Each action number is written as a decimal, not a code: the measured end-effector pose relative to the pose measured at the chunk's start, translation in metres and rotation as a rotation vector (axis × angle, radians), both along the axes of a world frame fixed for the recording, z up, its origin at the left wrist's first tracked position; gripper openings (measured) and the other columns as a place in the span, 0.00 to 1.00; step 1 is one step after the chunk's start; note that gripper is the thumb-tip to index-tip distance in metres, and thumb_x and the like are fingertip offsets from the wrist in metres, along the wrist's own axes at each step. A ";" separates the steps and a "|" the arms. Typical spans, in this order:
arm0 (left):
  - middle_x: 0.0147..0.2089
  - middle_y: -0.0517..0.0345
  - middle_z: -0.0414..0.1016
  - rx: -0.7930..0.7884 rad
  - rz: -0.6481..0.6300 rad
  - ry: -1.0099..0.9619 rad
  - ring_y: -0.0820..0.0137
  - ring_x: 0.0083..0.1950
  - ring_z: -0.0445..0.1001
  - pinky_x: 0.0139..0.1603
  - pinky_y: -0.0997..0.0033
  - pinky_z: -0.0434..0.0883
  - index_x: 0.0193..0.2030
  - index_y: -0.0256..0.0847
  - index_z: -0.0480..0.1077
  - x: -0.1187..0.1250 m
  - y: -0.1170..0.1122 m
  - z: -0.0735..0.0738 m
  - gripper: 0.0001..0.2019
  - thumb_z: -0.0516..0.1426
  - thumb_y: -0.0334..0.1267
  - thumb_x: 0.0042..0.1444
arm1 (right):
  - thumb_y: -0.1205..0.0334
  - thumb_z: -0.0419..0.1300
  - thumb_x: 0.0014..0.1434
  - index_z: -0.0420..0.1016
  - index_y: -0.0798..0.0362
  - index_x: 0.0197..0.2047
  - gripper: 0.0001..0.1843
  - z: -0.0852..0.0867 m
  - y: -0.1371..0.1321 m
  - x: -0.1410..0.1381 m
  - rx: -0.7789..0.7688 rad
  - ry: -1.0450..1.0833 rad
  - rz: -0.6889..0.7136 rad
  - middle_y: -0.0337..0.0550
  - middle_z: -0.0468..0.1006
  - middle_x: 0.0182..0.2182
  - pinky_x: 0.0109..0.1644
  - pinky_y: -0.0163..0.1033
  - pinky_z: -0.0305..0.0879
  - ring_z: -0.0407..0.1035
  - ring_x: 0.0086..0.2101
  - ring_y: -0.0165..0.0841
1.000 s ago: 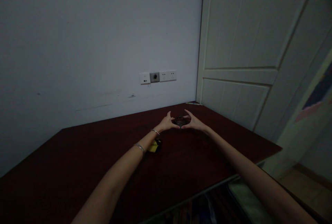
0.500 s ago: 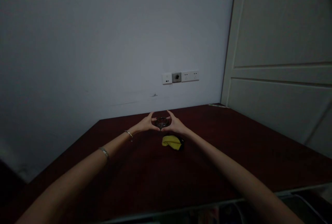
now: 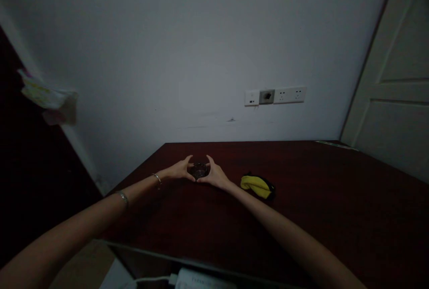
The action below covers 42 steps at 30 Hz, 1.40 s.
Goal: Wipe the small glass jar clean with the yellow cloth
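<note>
A small, dark, see-through round glass dish (image 3: 200,171) sits on the dark red tabletop (image 3: 187,217), near its far left part. My left hand (image 3: 181,169) curves round the dish's left side, thumb on the near side and fingers on the far side. From the right, my right hand (image 3: 214,174) cups it in the same way, so the two hands frame the dish between them. Two bracelets are on my left arm. Right of my right hand lies a crumpled yellow and black cloth (image 3: 257,186), touched by neither hand.
Behind the table rises a pale wall with a row of sockets (image 3: 275,96). A panelled door (image 3: 398,97) stands at the right. Below the front edge, a white box-like object (image 3: 201,280) and a cable (image 3: 152,278) show. Papers or bags (image 3: 50,99) hang at the left.
Both hands have moved left across the table together with the glass dish, away from the yellow cloth. My view has turned left; the front edge's underside and left side now show.
</note>
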State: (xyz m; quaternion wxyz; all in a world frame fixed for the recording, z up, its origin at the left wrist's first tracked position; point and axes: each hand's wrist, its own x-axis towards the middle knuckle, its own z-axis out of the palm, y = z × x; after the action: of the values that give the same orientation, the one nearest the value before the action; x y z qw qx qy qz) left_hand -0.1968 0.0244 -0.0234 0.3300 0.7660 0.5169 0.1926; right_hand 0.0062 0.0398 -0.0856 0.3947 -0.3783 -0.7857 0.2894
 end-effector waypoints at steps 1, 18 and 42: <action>0.61 0.32 0.60 -0.011 0.003 -0.003 0.52 0.63 0.59 0.62 0.52 0.53 0.67 0.34 0.33 -0.002 0.000 -0.002 0.61 0.69 0.38 0.32 | 0.49 0.71 0.33 0.39 0.55 0.66 0.64 -0.001 0.000 -0.002 -0.001 -0.003 -0.003 0.54 0.71 0.48 0.50 0.46 0.63 0.68 0.47 0.42; 0.62 0.32 0.57 -0.063 -0.039 -0.084 0.53 0.63 0.59 0.63 0.54 0.51 0.67 0.34 0.27 0.000 0.029 -0.027 0.63 0.69 0.39 0.33 | 0.51 0.71 0.34 0.39 0.53 0.66 0.62 -0.005 0.005 0.006 -0.049 -0.047 -0.070 0.54 0.70 0.49 0.50 0.46 0.62 0.66 0.50 0.44; 0.63 0.29 0.55 -0.126 -0.020 0.067 0.55 0.65 0.56 0.64 0.60 0.52 0.66 0.26 0.31 0.016 0.034 -0.015 0.62 0.68 0.40 0.32 | 0.55 0.68 0.42 0.34 0.52 0.66 0.59 -0.012 0.004 0.011 -0.054 -0.043 -0.065 0.56 0.69 0.52 0.50 0.45 0.63 0.67 0.51 0.44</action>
State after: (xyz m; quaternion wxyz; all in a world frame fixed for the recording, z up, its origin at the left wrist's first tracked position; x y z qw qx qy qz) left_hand -0.1811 0.0586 -0.0388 0.3617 0.7549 0.5312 0.1306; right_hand 0.0169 0.0433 -0.0972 0.3765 -0.4204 -0.7732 0.2894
